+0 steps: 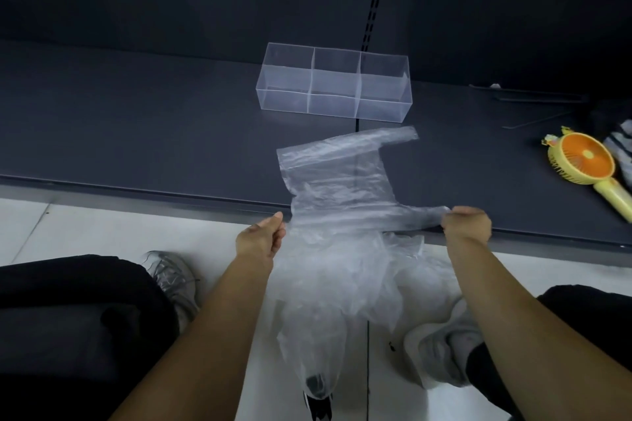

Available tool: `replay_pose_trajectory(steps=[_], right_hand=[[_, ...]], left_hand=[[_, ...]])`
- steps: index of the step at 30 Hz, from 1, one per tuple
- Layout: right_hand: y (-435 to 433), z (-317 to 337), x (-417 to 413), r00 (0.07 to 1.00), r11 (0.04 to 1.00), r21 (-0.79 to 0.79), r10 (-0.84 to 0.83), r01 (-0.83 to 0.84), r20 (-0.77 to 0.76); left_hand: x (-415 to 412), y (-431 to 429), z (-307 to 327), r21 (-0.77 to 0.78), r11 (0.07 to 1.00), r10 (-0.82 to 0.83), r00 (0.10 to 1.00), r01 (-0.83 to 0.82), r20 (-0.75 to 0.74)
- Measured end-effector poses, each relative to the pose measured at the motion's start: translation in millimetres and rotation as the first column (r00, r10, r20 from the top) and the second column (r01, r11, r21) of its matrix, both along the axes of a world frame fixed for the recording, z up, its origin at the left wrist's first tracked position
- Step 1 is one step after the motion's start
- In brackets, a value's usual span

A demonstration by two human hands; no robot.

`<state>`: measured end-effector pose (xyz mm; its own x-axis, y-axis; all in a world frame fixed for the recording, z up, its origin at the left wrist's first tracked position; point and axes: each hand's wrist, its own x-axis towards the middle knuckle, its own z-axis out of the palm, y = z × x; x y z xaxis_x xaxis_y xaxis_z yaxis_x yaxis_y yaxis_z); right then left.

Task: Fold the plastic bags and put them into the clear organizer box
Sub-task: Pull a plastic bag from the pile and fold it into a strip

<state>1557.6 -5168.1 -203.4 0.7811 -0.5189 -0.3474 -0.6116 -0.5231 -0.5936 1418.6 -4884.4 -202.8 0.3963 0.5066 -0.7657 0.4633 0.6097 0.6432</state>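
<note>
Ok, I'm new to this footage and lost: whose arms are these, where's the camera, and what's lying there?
No machine here: a person wears one camera on the head, looking down at their own arms. The left hand and right hand each grip an end of a clear plastic bag, spread on a dark shelf. Behind it stands a clear organizer box with dividers, empty so far. A yellow and orange handheld fan lies to the right. Below the shelf edge, more crumpled bags lie heaped on the floor between the person's shoes.
</note>
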Motion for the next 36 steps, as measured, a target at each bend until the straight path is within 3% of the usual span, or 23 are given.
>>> replay_pose_trajectory(steps=[2,3,4,6,7,9,10,12,15,20,22,24,26,28,31,33,36], right_hand=[[3,5,-11,0.997,0.998,-0.038,-0.04,0.043,0.072],[8,9,-14,0.993,0.991,-0.129,-0.021,0.037,0.118],[14,14,-16,0.982,0.974,-0.228,0.038,0.004,0.183],[39,21,-16,0.898,0.921,-0.35,0.293,-0.173,0.328],[56,23,-17,0.81,0.868,-0.37,0.463,-0.331,0.361],[95,20,-20,0.561,0.643,-0.394,0.766,-0.657,0.313],[113,15,-23,0.441,0.503,-0.398,0.864,-0.767,0.242],[140,-1,-27,0.296,0.3,-0.405,0.952,-0.864,0.073],[147,-30,-31,0.297,0.218,-0.413,0.945,-0.884,-0.137],[130,-42,-51,0.289,0.151,-0.502,0.935,-0.851,-0.207],[129,-35,-47,0.32,0.211,-0.472,0.933,-0.856,-0.162],[139,-26,-30,0.391,0.338,-0.447,0.92,-0.829,-0.03],[159,-19,-4,0.437,0.429,-0.428,0.896,-0.796,0.087],[176,-20,21,0.445,0.445,-0.392,0.89,-0.805,0.096],[165,-33,46,0.459,0.408,-0.425,0.888,-0.808,-0.021],[133,-42,60,0.539,0.431,-0.508,0.839,-0.746,-0.08],[72,-45,77,0.714,0.562,-0.552,0.695,-0.616,-0.089]], left_hand=[[7,-3,-1,0.247,0.969,0.008,1.0,-0.007,-0.004],[11,-2,-1,0.43,0.902,-0.027,0.999,0.034,-0.024],[16,-1,0,0.617,0.777,-0.107,0.992,0.123,-0.064],[31,5,1,0.86,0.407,-0.337,0.926,0.307,-0.17],[41,10,-1,0.885,0.24,-0.462,0.848,0.4,-0.258],[60,18,-10,0.814,-0.052,-0.603,0.631,0.579,-0.488],[68,23,-17,0.745,-0.16,-0.62,0.522,0.647,-0.586],[81,36,-30,0.636,-0.265,-0.614,0.382,0.725,-0.69],[101,59,-41,0.579,-0.35,-0.593,0.304,0.736,-0.745],[140,86,-35,0.532,-0.42,-0.563,0.248,0.735,-0.788],[148,86,-27,0.593,-0.363,-0.545,0.353,0.719,-0.761],[149,68,-19,0.743,-0.269,-0.519,0.557,0.613,-0.648],[142,38,-20,0.837,-0.219,-0.566,0.633,0.501,-0.528],[132,17,-31,0.788,-0.227,-0.61,0.547,0.572,-0.573],[121,22,-49,0.618,-0.349,-0.504,0.415,0.704,-0.757],[120,35,-54,0.602,-0.392,-0.483,0.401,0.696,-0.778],[123,49,-52,0.572,-0.414,-0.48,0.365,0.708,-0.798]])
